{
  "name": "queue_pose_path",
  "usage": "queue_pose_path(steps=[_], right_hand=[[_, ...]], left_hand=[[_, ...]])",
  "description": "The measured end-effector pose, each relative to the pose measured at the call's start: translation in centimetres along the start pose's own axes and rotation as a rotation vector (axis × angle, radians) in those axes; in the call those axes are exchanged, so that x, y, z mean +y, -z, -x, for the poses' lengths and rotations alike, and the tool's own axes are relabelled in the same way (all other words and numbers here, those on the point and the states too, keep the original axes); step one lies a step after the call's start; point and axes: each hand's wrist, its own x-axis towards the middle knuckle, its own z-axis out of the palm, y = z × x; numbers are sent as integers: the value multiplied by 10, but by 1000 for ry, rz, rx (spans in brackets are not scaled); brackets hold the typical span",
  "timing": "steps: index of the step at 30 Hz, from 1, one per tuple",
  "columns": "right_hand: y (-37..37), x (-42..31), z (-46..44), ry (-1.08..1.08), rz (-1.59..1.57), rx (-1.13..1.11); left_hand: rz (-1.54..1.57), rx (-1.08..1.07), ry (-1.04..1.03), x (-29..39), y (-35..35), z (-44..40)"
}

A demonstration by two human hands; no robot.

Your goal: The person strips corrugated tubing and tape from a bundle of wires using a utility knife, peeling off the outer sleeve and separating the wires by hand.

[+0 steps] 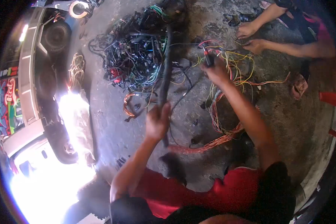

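My left hand point(158, 121) is closed around a long black-sheathed cable point(166, 71), which stands nearly upright in the view. Bare copper-coloured and reddish wires point(201, 148) lie by its lower end. In my right hand point(215, 72) is a small hand tool point(208, 56) with a dark body and red parts; blur hides its exact kind. Loose yellow, red and white wires point(233, 71) spread on the floor beside and beneath my right forearm. A thin dark strand runs between the cable and the tool area.
A large tangled heap of wire harnesses and connectors point(134, 56) lies at upper left, with a coil of copper-coloured wire point(127, 104) below it. A co-worker's hands point(252, 37) are at upper right. A vehicle point(30, 74) and strong glare fill the left side.
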Motion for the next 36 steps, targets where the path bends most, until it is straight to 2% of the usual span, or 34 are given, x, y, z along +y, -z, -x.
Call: queue_pose_path(steps=[2, 4, 5, 7, 8, 10, 11, 12, 14, 16, 18, 19, 20, 22, 23, 24, 26, 27, 29, 31, 32, 34, 36], right_hand=[[1, -4, -31, 35, -19, 32], [-8, -8, -51, 104, -182, 135], [-11, -26, -50, 75, -184, 110], [-9, -78, -39, 37, -269, -68], [-21, -78, -37, 30, -259, -100], [-45, -75, -44, -177, -349, -249], [-61, -67, -42, -110, -417, -256], [-70, -56, -39, -115, -414, -274], [-69, -54, -42, -198, -667, -255], [-61, -45, -60, -156, -541, -195], [-64, -22, -83, -184, -335, -189], [-59, -26, -82, -198, -183, -108], [-70, 9, -103, -175, -203, -121], [-45, 6, -90, -73, -18, -45], [-59, 46, -94, -51, -269, 0], [-45, 56, -80, -73, -256, 2], [-12, 57, -24, -668, -739, -170], [0, 39, 1, -680, -720, -155], [16, 13, 44, -703, -688, -147], [23, 6, 70, -688, -800, -383], [24, 5, 76, -712, -786, -384], [21, -2, 80, -596, -667, -351], [20, -10, 78, -599, -646, -367]], left_hand=[[-81, -136, 179, 47, 35, 39], [-7, -122, 9, 69, 51, 96], [-13, -130, 47, 67, 53, 106], [242, -150, 244, 66, 55, 134], [257, -136, 271, 69, 51, 135], [313, -95, 493, 75, 38, 127], [252, -61, 351, 55, 26, 129], [257, -50, 366, 45, 20, 136], [316, -92, 317, 41, 3, 122], [367, -98, 306, 35, -15, 111], [494, -193, 384, 32, -29, 101], [365, -222, 271, 17, -39, 99], [373, -230, 286, 7, -50, 95], [447, -104, 475, -3, -67, 83], [416, -152, 426, -6, -70, 69], [392, -201, 382, -6, -72, 52], [449, -267, 309, 9, -77, 18], [467, -268, 327, 6, -86, 14], [720, -145, 146, 2, -103, 12], [770, -181, 156, -3, -110, 14], [810, -223, 154, -3, -112, 17], [820, -215, 165, -8, -112, 24], [553, -126, 106, -21, -110, 30]])
